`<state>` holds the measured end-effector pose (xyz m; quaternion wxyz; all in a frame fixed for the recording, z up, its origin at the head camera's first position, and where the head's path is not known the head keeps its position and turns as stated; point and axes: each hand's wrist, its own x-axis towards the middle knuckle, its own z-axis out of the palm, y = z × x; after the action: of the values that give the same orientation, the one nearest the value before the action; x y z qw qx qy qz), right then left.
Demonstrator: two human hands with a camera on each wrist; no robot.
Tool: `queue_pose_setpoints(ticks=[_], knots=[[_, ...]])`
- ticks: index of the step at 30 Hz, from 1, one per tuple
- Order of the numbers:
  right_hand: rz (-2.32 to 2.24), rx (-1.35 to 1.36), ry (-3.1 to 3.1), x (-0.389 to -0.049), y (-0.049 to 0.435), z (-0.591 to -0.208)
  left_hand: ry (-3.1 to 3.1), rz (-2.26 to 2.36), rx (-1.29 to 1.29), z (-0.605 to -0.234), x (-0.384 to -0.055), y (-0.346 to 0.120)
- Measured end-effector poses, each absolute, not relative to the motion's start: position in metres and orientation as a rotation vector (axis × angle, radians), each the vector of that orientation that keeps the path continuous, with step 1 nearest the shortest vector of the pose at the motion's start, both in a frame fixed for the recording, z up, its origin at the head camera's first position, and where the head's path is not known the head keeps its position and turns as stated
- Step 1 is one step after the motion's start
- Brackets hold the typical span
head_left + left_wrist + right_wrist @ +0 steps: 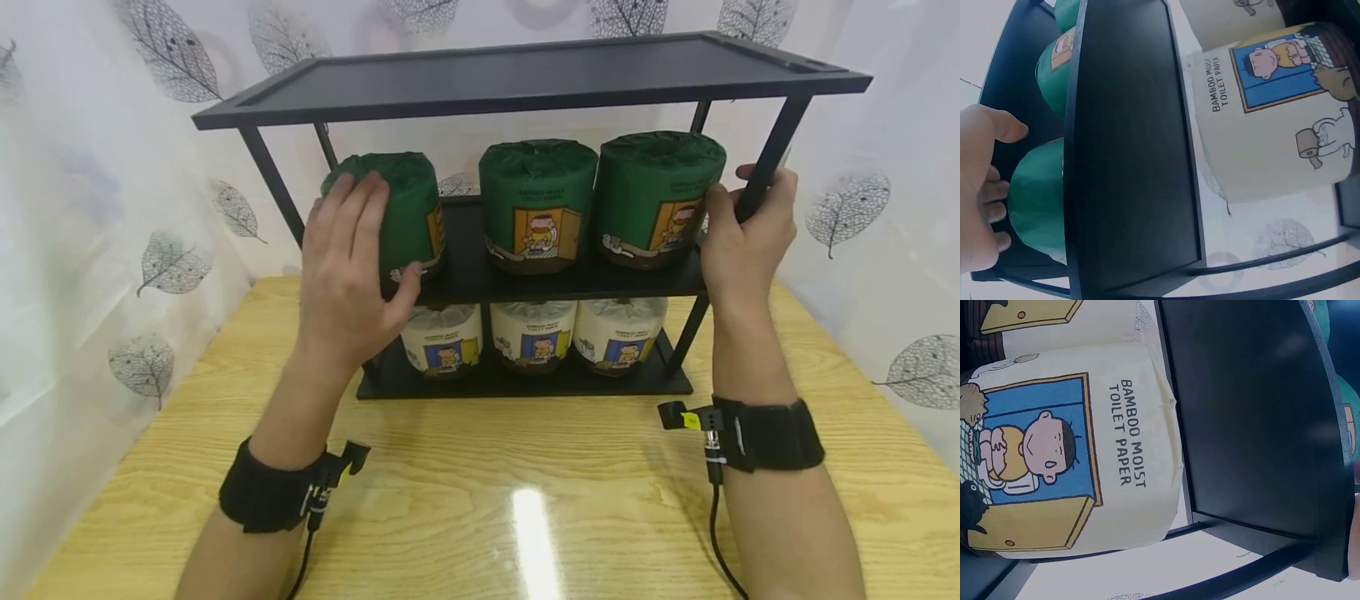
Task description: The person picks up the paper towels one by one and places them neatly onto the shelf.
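A black two-tier shelf (pixel 525 79) carries wrapped toilet paper rolls. On its middle board stand a left green roll (pixel 408 208), a middle green roll (pixel 536 204) and a right green roll (pixel 660 200). My left hand (pixel 345 267) lies against the front and left of the left green roll, its fingers extended upward and its thumb spread to the right. With my right hand (pixel 746 237) I grip the shelf's front right post (pixel 776 154), the thumb beside the right green roll. The right wrist view catches only a sliver of that hand at its edge.
On the bottom board stand a left cream roll (pixel 444 337), a middle cream roll (pixel 535 333) and a right cream roll (pixel 621 333). The shelf is on a wooden table (pixel 450 483), before a leaf-patterned backdrop (pixel 67 208). Wrist straps (pixel 772 433) trail cables.
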<state>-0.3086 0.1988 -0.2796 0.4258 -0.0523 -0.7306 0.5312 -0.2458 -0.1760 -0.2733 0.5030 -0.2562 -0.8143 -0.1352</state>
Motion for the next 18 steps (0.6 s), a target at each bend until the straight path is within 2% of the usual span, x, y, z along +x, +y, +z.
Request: queue_pose_setpoints(ticks=[5,18], knots=[[1.327,-0.134,-1.832,-0.309,0.200,-0.280,-2.101,-0.221,-0.545,-0.272,-0.245,-0.180],[1.317,-0.125,-1.838,-0.308,0.199,-0.280,-2.114,-0.285,-0.596,-0.268,-0.246,-0.186]])
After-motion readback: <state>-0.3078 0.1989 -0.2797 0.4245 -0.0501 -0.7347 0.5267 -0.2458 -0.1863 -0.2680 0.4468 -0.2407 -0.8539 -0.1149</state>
